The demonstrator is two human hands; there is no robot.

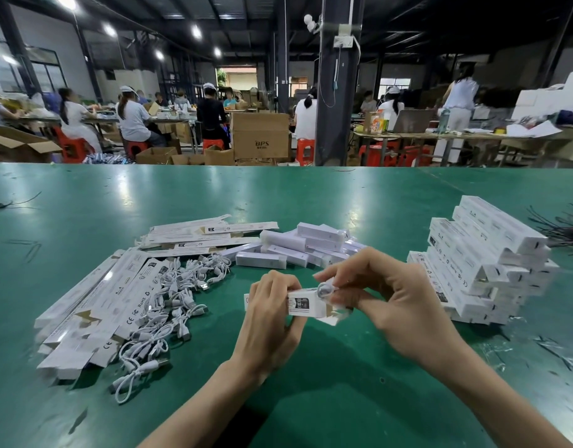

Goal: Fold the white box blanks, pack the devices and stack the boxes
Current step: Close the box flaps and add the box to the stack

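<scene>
My left hand (272,315) grips a folded white box (302,306) just above the green table (311,195). At the box's open right end my right hand (385,299) pinches a device in a clear wrapper (325,290). Flat white box blanks (94,305) lie fanned out at the left, with more blanks (197,236) behind them. A heap of white cables (168,305) sits between the blanks and my left hand. Wrapped white devices (298,247) are piled beyond my hands. Packed boxes (485,263) stand stacked at the right.
Black ties or wires (563,227) lie at the table's right edge, and a thin wire (7,203) at the far left. Beyond the table, people sit on red stools at other benches among cardboard cartons (260,137). A dark pillar (338,79) rises behind the table.
</scene>
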